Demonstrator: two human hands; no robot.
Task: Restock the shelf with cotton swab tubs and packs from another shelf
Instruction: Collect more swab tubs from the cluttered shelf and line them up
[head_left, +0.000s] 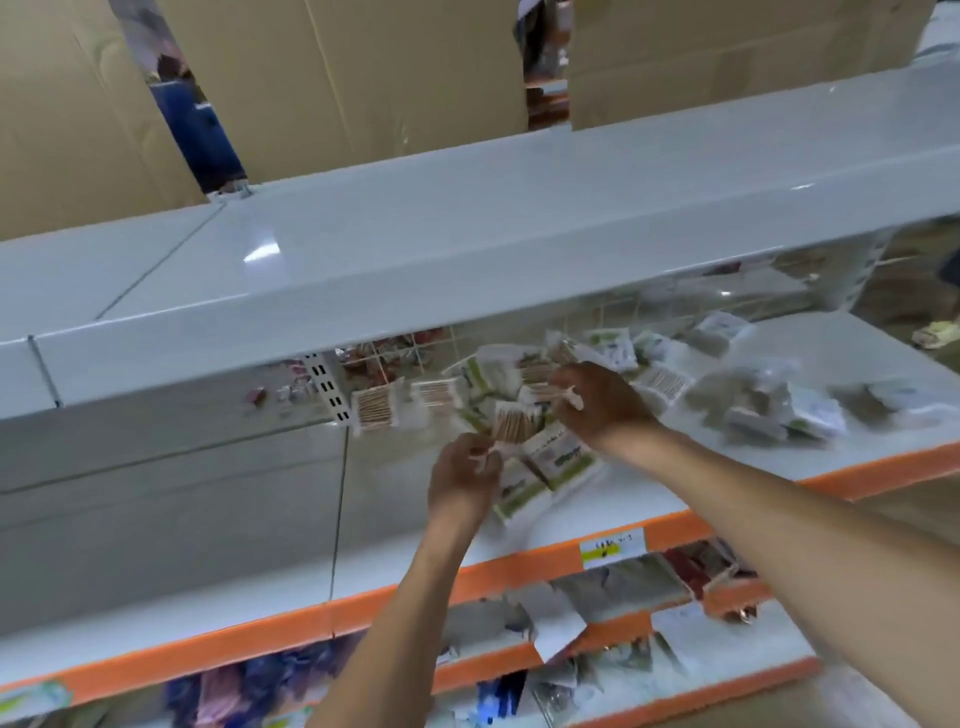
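Left grip: fingers curled, pinching the white edge of a clear cotton swab pack with wooden sticks inside. Right grip: also pressed together, pinching the edge of another small swab pack, though motion blur hides the exact fingers. Both packs held just above a loose heap of green-and-white swab packs on the white shelf with the orange front strip. More packs scattered further right on the same shelf, and two clear packs standing near the slotted upright at the back. No round tubs clearly visible. Judging from this, probably in the middle of the work: many packs already on the shelf but lying in disorder, not yet in rows. Both forearms stretched forward under the upper shelf, right arm reaching deeper, left arm lower and nearer.
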